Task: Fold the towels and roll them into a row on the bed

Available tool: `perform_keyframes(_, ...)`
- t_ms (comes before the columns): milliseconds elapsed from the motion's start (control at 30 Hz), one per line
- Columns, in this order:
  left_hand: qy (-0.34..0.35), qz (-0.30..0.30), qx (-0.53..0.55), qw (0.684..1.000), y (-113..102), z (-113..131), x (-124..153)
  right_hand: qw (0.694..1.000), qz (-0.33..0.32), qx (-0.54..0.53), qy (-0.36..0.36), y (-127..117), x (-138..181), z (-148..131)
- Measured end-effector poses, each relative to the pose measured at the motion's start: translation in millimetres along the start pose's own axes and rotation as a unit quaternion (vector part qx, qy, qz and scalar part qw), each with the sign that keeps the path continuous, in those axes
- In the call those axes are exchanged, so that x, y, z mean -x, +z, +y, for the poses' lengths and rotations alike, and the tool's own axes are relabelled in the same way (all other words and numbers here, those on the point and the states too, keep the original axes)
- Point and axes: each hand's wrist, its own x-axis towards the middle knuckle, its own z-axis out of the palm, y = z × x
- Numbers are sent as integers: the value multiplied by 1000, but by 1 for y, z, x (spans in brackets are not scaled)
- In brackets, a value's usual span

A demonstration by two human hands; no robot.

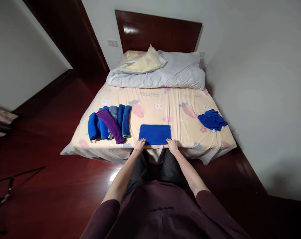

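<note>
A blue towel [154, 133] lies folded flat as a rectangle near the bed's front edge. My left hand [139, 145] rests at its near left corner, fingers pinched on the edge. At the near right corner my right hand [172, 144] grips the same edge. To the left lies a row of rolled towels [108, 122], blue, purple and grey. A loose heap of blue cloths [212, 120] sits toward the bed's right side.
The bed has a cream cartoon-print sheet [160, 106], a bunched grey duvet [175, 74] with a yellow pillow at the head, and a dark headboard. Dark red wooden floor surrounds it. A wall runs close on the right. A thin black stand [8, 189] lies on the floor at the left.
</note>
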Motion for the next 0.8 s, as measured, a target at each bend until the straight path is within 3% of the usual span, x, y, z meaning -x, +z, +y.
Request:
perform_keyframes(233,17,-36,-28,999,-9,-13,10,999,-5,-46,14,-7,12,5)
perform_keyframes(367,-20,-26,-35,999,-16,-21,12,996,1,-92,22,-12,13,16)
perform_keyframes(533,-74,12,101,992,-21,-30,8,983,25,-181,19,-16,6,33)
perform_keyframes(800,-136,92,268,949,-11,-36,9,950,84,-299,21,-3,1,37)
